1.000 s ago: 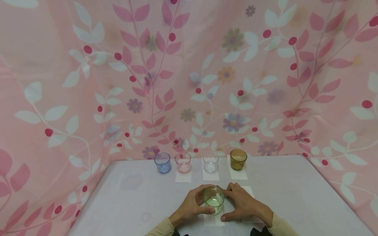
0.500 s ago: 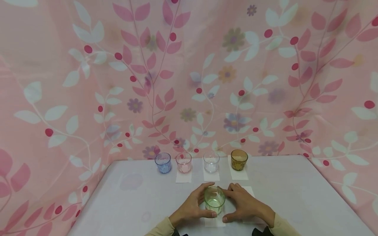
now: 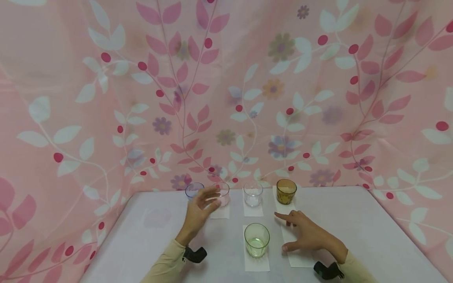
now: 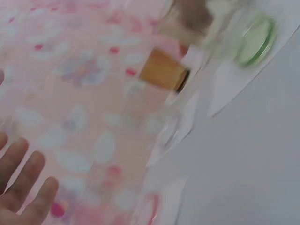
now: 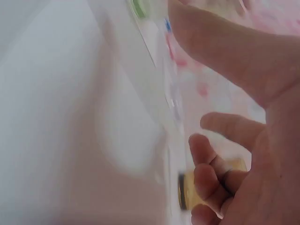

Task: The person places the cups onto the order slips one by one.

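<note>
A pale green glass (image 3: 257, 240) stands on a white paper strip (image 3: 256, 266) at the front, with neither hand touching it. My left hand (image 3: 197, 214) is raised before the back row, its fingers spread and holding nothing. In the head view it overlaps the blue glass (image 3: 194, 188) and its fingertips overlap the pink glass (image 3: 224, 194). To the right of the green glass hovers my right hand (image 3: 310, 234), index finger extended, the other fingers loosely bent, nothing held. The left wrist view shows the spread fingers (image 4: 29, 180) away from the amber glass (image 4: 164, 69).
A clear glass (image 3: 253, 195) and the amber glass stand further right in the back row, each on a paper strip. Another paper strip (image 3: 300, 259) lies under the right hand. Behind the white table (image 3: 155, 239) hangs a pink floral curtain (image 3: 226, 98).
Both hands have come away from the green glass, which now stands by itself on its paper strip. The left hand moved up and left toward the back row; the right hand shifted right.
</note>
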`<action>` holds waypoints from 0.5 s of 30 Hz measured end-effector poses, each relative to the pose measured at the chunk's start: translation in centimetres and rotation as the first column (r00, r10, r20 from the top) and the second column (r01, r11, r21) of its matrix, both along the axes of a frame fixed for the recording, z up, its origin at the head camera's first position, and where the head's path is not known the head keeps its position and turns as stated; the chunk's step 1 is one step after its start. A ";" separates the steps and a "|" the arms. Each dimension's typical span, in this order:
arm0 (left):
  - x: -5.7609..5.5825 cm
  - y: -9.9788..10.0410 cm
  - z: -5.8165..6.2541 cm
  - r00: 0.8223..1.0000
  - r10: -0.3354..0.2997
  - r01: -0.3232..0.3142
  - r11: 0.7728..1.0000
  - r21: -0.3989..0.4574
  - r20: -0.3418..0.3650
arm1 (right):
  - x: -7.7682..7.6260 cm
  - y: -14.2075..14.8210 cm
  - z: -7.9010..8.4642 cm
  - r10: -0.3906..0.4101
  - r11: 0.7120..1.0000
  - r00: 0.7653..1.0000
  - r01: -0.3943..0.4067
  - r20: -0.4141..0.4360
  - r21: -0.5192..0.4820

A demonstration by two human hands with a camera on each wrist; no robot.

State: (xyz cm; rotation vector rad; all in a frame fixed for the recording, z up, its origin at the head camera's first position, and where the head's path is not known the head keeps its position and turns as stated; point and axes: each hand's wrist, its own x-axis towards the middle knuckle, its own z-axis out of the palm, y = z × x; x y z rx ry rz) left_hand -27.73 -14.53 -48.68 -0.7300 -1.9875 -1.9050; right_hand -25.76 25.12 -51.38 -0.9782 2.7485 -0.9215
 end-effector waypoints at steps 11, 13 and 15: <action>-3.0 -5.8 -0.6 0.938 0.346 -0.345 0.934 0.094 0.008 | -0.5 5.7 -0.7 -0.003 0.987 1.000 -0.001 -0.027 -0.160; -3.4 -6.4 -1.0 0.929 0.368 -0.369 0.928 0.053 0.028 | -0.4 6.1 -1.0 -0.016 0.989 1.000 0.014 -0.009 -0.148; -3.7 -7.0 -1.4 0.922 0.383 -0.384 0.923 0.012 0.056 | -0.3 6.2 -1.2 -0.025 0.992 1.000 0.026 0.007 -0.125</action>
